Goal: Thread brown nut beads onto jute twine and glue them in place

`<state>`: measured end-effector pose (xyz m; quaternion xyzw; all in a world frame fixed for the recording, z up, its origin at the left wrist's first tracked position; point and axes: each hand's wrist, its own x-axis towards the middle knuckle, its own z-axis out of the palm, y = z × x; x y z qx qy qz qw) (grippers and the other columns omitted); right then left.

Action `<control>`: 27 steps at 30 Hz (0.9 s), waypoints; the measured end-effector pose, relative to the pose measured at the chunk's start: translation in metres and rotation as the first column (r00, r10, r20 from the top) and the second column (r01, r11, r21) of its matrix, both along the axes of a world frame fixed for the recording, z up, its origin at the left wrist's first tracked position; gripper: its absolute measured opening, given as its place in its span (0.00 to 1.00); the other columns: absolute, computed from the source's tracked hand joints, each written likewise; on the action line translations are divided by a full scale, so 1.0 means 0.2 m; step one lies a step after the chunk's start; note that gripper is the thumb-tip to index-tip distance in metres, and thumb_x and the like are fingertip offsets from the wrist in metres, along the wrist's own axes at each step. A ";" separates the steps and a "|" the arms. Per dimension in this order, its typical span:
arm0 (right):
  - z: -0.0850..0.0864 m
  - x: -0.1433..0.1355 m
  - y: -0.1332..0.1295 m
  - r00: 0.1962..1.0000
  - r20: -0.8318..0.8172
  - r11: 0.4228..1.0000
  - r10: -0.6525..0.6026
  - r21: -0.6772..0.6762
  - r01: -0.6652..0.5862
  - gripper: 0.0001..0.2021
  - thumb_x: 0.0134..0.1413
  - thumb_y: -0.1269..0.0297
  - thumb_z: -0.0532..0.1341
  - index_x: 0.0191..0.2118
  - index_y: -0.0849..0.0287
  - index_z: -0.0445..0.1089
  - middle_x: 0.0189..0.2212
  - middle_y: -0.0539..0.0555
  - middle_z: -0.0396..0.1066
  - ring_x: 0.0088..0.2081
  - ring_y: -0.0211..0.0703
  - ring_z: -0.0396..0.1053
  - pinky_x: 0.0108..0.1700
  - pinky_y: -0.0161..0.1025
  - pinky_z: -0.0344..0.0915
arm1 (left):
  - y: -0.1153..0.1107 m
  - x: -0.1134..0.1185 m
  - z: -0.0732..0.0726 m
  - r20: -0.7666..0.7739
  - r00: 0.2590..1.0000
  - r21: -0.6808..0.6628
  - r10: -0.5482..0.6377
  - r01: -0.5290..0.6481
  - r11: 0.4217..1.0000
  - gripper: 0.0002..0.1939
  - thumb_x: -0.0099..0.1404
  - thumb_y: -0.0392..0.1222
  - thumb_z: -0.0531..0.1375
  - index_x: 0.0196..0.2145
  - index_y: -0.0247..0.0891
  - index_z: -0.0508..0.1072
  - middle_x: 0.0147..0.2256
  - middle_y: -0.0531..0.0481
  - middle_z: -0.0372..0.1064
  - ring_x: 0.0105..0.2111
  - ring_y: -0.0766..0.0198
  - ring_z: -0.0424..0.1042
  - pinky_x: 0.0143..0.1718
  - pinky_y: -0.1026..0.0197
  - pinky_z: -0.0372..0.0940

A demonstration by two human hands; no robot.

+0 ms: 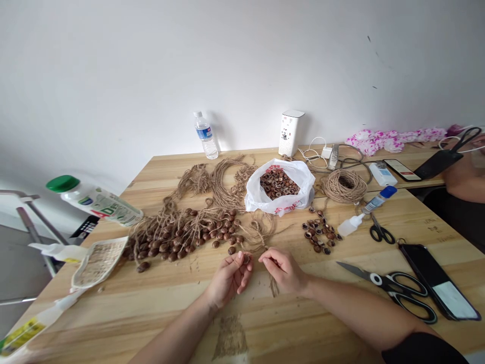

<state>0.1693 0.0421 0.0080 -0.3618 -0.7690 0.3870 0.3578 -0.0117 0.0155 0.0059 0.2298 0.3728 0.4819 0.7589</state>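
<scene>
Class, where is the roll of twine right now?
In the head view, the roll of twine sits right of centre on the wooden table, just right of the white plastic bag.

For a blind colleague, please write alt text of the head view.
A person's left hand holds a small brown piece while the right hand pinches twine over a wooden table. Beyond them lie corded brown balls and a white bag of shells.
</scene>
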 end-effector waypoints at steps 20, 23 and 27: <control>0.00 0.00 0.00 1.000 0.014 1.000 0.004 0.004 -0.005 0.12 0.61 0.64 0.51 0.35 0.59 0.70 0.26 0.51 0.69 0.28 0.37 0.65 0.32 0.34 0.62 | 0.00 -0.01 -0.01 -0.017 1.000 0.015 -0.017 0.017 1.000 0.19 0.55 0.50 0.64 0.36 0.30 0.72 0.23 0.52 0.65 0.12 0.76 0.56 0.08 0.72 0.47; 0.00 0.00 0.00 1.000 0.009 1.000 0.000 0.019 0.000 0.11 0.61 0.64 0.51 0.35 0.59 0.70 0.26 0.51 0.69 0.27 0.37 0.65 0.32 0.34 0.62 | 0.00 -0.01 -0.01 -0.043 0.999 0.017 -0.022 0.023 1.000 0.19 0.54 0.51 0.64 0.36 0.30 0.72 0.23 0.53 0.65 0.12 0.76 0.55 0.08 0.71 0.46; 0.00 0.00 0.00 1.000 -0.003 0.999 0.000 0.038 0.000 0.12 0.61 0.64 0.51 0.34 0.60 0.70 0.26 0.51 0.69 0.28 0.38 0.66 0.34 0.34 0.62 | -0.01 0.00 -0.01 -0.079 0.997 0.023 -0.016 0.018 1.000 0.20 0.53 0.51 0.64 0.36 0.31 0.71 0.23 0.53 0.65 0.12 0.76 0.55 0.08 0.71 0.47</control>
